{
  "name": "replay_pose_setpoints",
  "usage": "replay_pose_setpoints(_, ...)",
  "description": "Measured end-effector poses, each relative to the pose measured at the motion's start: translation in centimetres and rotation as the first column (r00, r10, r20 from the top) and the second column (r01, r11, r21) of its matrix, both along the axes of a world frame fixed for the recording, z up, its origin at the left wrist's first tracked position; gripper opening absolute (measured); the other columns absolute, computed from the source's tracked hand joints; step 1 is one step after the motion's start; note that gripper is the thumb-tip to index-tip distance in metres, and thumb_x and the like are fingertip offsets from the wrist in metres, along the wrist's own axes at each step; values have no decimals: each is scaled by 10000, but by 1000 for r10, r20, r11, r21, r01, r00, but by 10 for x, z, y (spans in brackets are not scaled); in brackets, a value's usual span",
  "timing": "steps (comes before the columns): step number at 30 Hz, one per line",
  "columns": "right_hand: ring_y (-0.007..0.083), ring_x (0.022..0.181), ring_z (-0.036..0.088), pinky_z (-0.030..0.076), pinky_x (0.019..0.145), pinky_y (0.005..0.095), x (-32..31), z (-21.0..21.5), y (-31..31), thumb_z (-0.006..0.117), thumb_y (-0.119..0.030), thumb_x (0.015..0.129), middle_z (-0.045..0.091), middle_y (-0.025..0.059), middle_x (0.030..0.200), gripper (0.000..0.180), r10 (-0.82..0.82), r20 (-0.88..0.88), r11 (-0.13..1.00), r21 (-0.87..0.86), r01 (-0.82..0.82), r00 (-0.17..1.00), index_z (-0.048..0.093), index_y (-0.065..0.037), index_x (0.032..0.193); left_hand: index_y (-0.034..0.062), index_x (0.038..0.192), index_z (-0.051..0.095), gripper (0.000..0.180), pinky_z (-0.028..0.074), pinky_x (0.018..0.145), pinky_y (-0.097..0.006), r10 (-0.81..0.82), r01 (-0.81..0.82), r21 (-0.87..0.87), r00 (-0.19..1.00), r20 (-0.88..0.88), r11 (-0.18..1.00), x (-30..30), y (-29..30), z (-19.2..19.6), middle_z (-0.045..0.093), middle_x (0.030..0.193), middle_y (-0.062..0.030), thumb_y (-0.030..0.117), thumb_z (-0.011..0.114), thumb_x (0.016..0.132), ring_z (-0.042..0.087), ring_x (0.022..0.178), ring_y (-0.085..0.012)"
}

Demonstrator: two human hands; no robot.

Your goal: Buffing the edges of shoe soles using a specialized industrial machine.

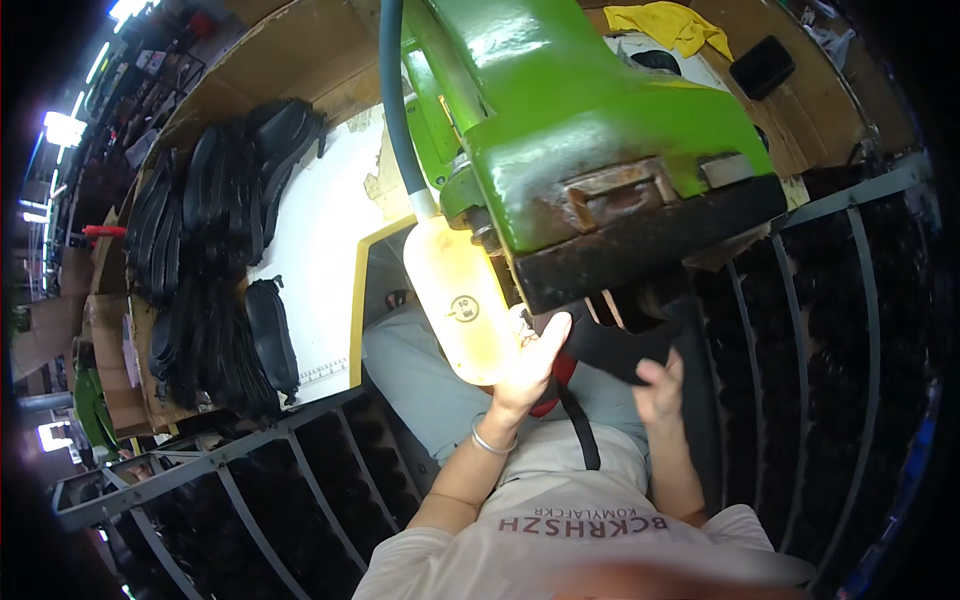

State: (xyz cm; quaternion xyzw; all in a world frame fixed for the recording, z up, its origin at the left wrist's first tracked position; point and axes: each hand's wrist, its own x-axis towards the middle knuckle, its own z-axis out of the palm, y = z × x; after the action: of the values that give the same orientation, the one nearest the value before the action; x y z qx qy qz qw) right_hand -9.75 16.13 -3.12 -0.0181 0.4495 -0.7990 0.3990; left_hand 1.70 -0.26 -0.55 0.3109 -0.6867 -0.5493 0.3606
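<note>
My left hand (pixel 532 362), with a bangle at its wrist, holds the left end of a dark, flexible-looking black piece (pixel 605 350). Its thumb points up and its other fingers are partly hidden by the lamp. At the piece's right end, the thumb and fingers of my right hand (pixel 660 390) are closed on its edge. The piece lies just below the dark front end of a large green machine (pixel 600 130), whose head hides part of it. I cannot tell whether it touches the machine. A lit yellow lamp (pixel 455 300) hangs beside my left hand.
On the left, a white board (pixel 320 230) with a yellow edge carries piles of black shoe-sole-like pieces (pixel 220 200). Metal racks (pixel 290 470) filled with dark items flank me. A yellow cloth (pixel 675 27) and a black box-like object (pixel 762 68) lie beyond the machine on cardboard.
</note>
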Motion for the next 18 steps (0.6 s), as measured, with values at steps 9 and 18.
replay_pose_setpoints(9, 181, 959, 575, 456, 889, 307, -47, 24, -60, 569, 33, 777, 574, 94, 1074, 398, -171, -246, 981, -129, 142, 954, 490, 3, 1165, -62, 1013, 579, 262, 486, 747, -272, -26, 126, 275, 940, -339, 953, 32, -22, -5, 639, 926, -86, -10, 672, 773, 615, 785, -152)
replay_pose_setpoints(18, 122, 940, 580, 446, 859, 248, -10, 23, -99, 658, 24, 738, 604, 67, 1051, 398, -20, -309, 975, -215, -49, 951, 536, 29, 1117, -80, 1012, 559, 272, 487, 765, -273, 115, 44, 470, 945, -305, 881, 94, -23, 0, 643, 907, -117, -69, 648, 756, 611, 824, -136)
